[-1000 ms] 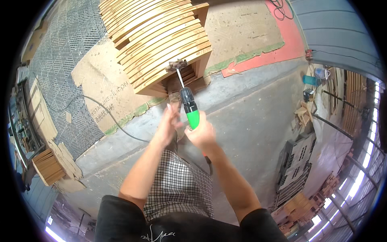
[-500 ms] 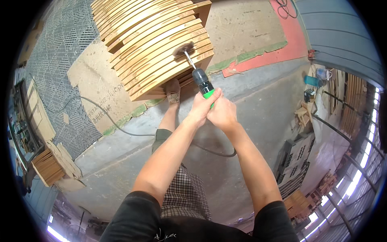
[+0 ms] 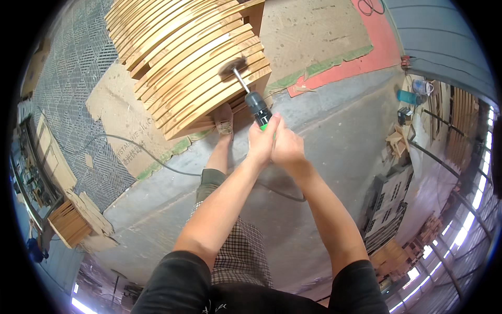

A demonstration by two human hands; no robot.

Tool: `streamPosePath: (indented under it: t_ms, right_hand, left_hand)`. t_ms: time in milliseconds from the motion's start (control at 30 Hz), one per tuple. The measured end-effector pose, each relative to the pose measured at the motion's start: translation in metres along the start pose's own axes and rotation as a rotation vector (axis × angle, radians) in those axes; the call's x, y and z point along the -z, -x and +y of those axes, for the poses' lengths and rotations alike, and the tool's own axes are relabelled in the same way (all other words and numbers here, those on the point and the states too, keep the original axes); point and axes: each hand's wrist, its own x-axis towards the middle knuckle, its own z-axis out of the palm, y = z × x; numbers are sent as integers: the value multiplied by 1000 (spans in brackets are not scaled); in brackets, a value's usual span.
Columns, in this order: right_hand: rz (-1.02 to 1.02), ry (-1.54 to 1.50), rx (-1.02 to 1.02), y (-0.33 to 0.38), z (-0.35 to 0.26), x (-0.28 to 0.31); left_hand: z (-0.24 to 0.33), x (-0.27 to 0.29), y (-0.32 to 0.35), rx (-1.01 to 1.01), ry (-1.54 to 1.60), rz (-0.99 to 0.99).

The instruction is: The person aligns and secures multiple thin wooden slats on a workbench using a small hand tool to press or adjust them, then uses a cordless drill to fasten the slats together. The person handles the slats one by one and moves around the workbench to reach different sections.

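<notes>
Both my hands are wrapped round a black and green power drill (image 3: 256,103), my left hand (image 3: 260,140) and my right hand (image 3: 288,143) pressed together over its grip. A long metal shaft sticks out from its chuck, with a round dark disc (image 3: 229,68) at the tip, blurred at the edge. That disc lies against the top edges of a stack of curved wooden slats (image 3: 193,63), near their right end. My fingers hide most of the drill's body and its switch.
A dark cable (image 3: 151,159) crosses the floor behind my arms. My one visible foot (image 3: 224,125) is against the near side of the stack. Cardboard sheets (image 3: 314,36) and a patterned mat (image 3: 78,73) cover the floor. A bundle of wooden strips (image 3: 70,222) stands at the left.
The whole view has shifted a little, so the stack appears further left and lower. The disc stays on nearly the same part of the slats, and both hands keep their grip.
</notes>
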Motion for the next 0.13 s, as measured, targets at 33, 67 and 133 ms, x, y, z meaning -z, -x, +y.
streamPosePath:
  t_ms: [33, 67, 133]
  right_hand:
    - [-4, -1, 8, 1, -1, -3]
    - [-8, -1, 15, 1, -1, -6]
    - [8, -18, 66, -1, 2, -14]
  left_hand:
    - [1, 1, 3, 14, 20, 9]
    - [1, 2, 5, 30, 40, 18]
    - [-8, 18, -5, 27, -8, 16]
